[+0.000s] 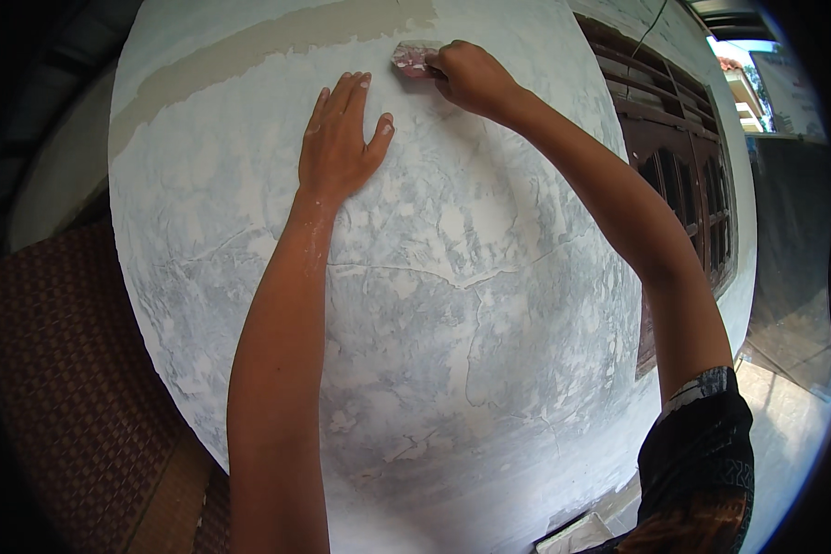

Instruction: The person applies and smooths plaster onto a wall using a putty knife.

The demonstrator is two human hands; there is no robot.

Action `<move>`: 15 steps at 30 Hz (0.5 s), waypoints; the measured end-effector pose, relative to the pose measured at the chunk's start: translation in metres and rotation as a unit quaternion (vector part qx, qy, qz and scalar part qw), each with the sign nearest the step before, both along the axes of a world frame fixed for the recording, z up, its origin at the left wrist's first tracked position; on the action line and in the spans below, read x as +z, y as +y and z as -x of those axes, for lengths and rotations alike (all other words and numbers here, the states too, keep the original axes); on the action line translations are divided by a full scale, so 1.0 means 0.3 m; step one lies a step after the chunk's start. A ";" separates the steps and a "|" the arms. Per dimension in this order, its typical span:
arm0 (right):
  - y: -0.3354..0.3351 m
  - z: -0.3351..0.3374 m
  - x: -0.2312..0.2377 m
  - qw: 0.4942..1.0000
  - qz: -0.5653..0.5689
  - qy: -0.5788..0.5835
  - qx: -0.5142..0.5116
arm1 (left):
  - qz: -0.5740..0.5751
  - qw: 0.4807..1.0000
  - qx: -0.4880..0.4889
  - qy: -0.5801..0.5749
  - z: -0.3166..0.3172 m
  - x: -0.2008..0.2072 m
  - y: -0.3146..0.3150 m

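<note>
In front of me stands a white and grey wall (415, 342) with patchy filler and several cracks across its middle. My left hand (340, 143) lies flat against it, fingers stretched upward and thumb apart, with white specks on the fingertips and wrist. Higher and to the right, my right hand (475, 78) is closed round a putty knife (414, 59). The knife's wide blade is smeared with white and reddish residue and lies at the wall's surface. Fingers and palm hide most of its handle. A beige band (249, 51) of bare surface runs along the wall's top.
A brown wooden window (679, 157) with slats and shutters is set in the wall at right. On the left hangs a woven brown panel (74, 369). A pale box-like object (577, 535) sits low near my right sleeve. Dark sheeting (794, 249) hangs at the far right.
</note>
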State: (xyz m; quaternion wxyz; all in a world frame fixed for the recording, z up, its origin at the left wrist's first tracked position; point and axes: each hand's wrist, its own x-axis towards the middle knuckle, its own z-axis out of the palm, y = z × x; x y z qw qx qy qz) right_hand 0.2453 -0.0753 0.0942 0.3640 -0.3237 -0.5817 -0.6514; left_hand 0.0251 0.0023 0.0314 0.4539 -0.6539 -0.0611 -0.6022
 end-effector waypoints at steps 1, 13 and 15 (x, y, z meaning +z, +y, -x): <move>-0.030 0.004 0.000 1.000 -0.001 0.000 -0.004 | -0.004 1.000 -0.002 0.001 -0.008 0.004 -0.003; -0.023 -0.087 0.323 0.994 -0.087 0.070 0.001 | 0.010 1.000 0.001 0.001 -0.046 0.001 -0.018; -0.029 -0.130 0.306 0.997 -0.066 0.040 -0.019 | 0.011 1.000 -0.003 0.004 -0.058 0.007 -0.016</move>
